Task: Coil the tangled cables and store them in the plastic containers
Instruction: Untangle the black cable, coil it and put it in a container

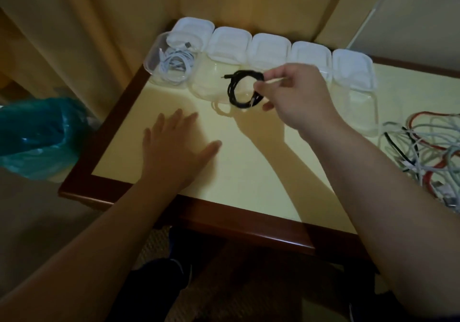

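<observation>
Black cable (pixel 245 90) coiled into a ring, raised above second clear container (pixel 211 85); white cable (pixel 174 61) coiled inside neighbouring end container (pixel 155 66); tangled cables (pixel 423 147) heaped beyond the row's opposite end.

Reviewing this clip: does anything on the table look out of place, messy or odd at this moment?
Only the tangled cables at the table's right edge look messy: red, white and black leads knotted in a loose heap, still uncoiled. Otherwise things look orderly: the right hand holds a neat black coil over the row of plastic containers.

The tangled cables (pixel 428 147) run off the right edge.
</observation>
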A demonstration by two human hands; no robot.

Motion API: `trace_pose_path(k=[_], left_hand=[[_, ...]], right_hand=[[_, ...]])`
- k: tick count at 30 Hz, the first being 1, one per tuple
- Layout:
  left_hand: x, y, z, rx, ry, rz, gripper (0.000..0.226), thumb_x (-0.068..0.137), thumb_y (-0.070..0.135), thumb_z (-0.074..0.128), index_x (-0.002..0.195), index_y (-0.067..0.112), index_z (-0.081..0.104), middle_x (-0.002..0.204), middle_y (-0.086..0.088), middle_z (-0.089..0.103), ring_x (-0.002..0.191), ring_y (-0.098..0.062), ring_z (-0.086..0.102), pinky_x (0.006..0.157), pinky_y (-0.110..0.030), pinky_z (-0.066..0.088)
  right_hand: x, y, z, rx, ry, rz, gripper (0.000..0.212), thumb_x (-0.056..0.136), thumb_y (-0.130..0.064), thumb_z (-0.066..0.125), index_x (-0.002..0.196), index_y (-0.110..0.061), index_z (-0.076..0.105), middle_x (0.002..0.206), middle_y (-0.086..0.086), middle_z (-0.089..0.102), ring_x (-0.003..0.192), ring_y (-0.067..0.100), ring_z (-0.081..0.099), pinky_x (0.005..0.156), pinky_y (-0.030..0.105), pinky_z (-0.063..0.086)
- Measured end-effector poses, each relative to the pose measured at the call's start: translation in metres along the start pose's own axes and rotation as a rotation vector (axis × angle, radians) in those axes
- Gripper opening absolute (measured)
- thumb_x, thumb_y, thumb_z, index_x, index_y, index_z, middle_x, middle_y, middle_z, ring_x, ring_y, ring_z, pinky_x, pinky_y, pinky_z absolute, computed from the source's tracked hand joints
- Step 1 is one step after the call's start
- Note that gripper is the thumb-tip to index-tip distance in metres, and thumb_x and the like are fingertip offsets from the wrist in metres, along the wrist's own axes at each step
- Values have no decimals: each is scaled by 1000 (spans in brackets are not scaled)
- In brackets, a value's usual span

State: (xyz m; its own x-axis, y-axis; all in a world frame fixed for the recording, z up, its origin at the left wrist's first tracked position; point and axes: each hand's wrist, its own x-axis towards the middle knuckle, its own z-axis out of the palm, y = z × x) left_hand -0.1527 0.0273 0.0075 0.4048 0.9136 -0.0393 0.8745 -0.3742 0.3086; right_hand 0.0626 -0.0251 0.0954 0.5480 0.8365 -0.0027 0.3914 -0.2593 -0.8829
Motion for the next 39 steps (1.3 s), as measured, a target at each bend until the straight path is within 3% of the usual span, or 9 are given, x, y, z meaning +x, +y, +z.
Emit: trace_pose_path(k=[3,8,12,21,24,27,30,34,39], left_hand=[[-1,8,12,42,-73,24,100,76,98,23,159,45,7,172,2,-1,157,-35,-7,122,-64,-4],[0,10,11,20,-42,15,104,73,99,28,160,46,8,172,3,-1,157,-34,-9,122,-65,-5],[-2,10,12,20,-32,18,105,71,100,27,160,46,8,172,4,-2,157,-33,-11,122,-65,-6],[-1,10,13,3,-14,31,103,72,99,32,159,46,12,172,3,0,157,-35,-10,122,-67,-3],[1,12,13,2,-21,18,103,72,98,35,158,45,14,172,3,2,157,-35,-9,121,-68,-3],[1,18,12,-11,-19,-5,100,73,93,44,157,42,23,171,0,8,157,-37,-4,120,-70,-2],[4,28,9,-88,78,12,87,79,77,62,150,31,42,164,-3,31,154,-34,20,120,-70,12],[1,53,7,-306,301,197,63,80,53,68,131,16,62,136,-4,62,125,-27,58,107,-53,45],[-8,99,13,-414,272,346,47,82,43,66,119,15,67,118,-5,62,105,-24,61,92,-46,53]], right_hand=[[43,-12,11,-140,40,-69,12,89,-32,78,81,-31,68,82,-8,73,74,14,71,64,25,47],[101,-17,35,-344,46,-76,23,86,-18,66,96,2,74,77,13,62,66,17,49,63,28,38],[123,-23,59,-538,-17,-55,28,86,-14,61,63,-16,46,57,-2,39,51,16,36,50,26,29],[141,-34,71,-777,-74,-65,27,87,-10,57,66,-19,42,51,-3,50,37,9,41,34,20,27],[139,-37,66,-731,-88,-45,19,89,-15,56,72,-18,51,45,-4,62,29,7,49,42,23,36],[126,-42,48,-581,-107,-25,18,92,-22,59,83,-8,65,76,7,76,52,16,62,47,23,40],[93,-43,16,-322,-101,-18,31,92,-30,65,104,-2,74,92,0,80,50,13,63,44,18,36],[27,-23,-42,-122,-55,81,24,93,-33,68,99,-10,75,86,-10,80,47,9,57,44,16,35],[-44,15,-104,20,31,198,20,96,-31,69,93,-13,76,85,-7,80,53,15,58,54,24,38]])
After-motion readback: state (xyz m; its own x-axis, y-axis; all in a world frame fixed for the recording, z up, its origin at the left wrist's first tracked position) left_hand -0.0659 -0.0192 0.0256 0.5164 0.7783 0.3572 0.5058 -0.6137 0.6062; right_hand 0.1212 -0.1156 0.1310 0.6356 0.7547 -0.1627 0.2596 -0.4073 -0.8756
